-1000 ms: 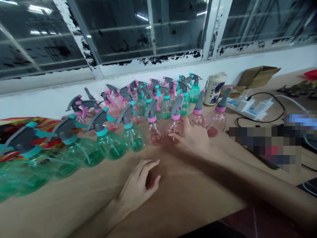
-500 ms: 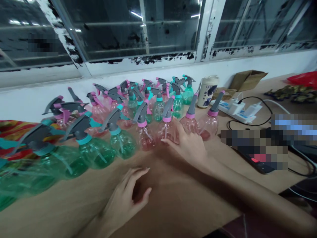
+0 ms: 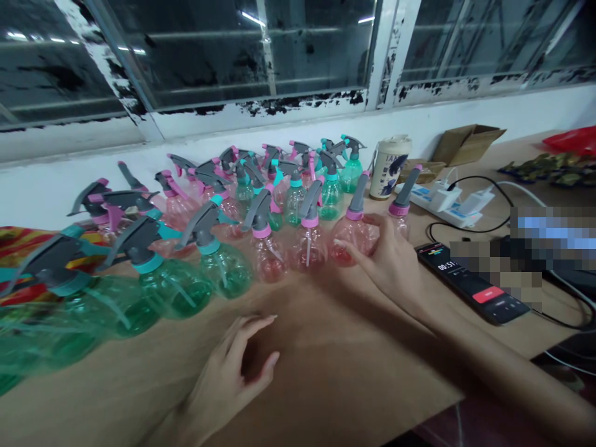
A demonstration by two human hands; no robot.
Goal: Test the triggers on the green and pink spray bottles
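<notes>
Several small spray bottles stand in rows on the wooden table (image 3: 335, 372), green ones (image 3: 174, 288) at the left and pink ones towards the right. My right hand (image 3: 393, 264) reaches into the front row with fingers spread. Its fingertips lie against the front of a pink bottle (image 3: 350, 234), and its thumb sits between that bottle and the last pink bottle (image 3: 404, 197) on the right. My left hand (image 3: 235, 369) rests on the bare table in front of the bottles, loosely curved, fingers apart, holding nothing.
A lidded cup (image 3: 390, 164) stands behind the bottles, with a power strip and chargers (image 3: 447, 202) next to it. A phone showing a timer (image 3: 470, 288) lies right of my right hand. A cardboard box (image 3: 468, 143) is at the back and a colourful cloth (image 3: 18, 239) at the left.
My right hand has moved right, from the third pink bottle from the right to the last two in the row. The phone now shows. My left hand has drawn slightly nearer.
</notes>
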